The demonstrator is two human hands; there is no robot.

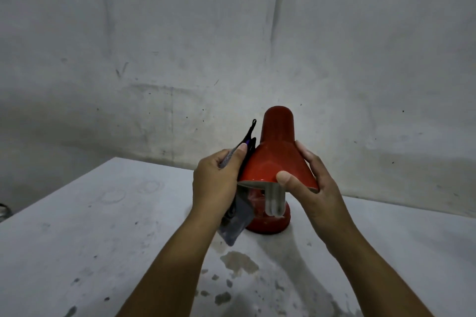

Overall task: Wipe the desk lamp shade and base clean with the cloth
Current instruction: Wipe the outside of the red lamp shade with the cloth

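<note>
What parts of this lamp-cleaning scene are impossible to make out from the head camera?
- Lamp neck joining the red shade to the base: hidden behind the shade and bulb.
- Cloth: its middle is covered by the left hand, so its full shape is unclear.
- Far side of the shade: faces away; the right hand covers part of the near side.
- Object at the left frame edge: cut off, unidentifiable.

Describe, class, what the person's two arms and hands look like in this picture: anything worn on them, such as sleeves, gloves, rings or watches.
Both forearms come in from the bottom edge and are bare: no sleeve shows anywhere in view. The left hand and the right hand wear no gloves. No ring, watch or bracelet can be seen on either wrist or on the fingers that show. The nails look short and unpainted.
</note>
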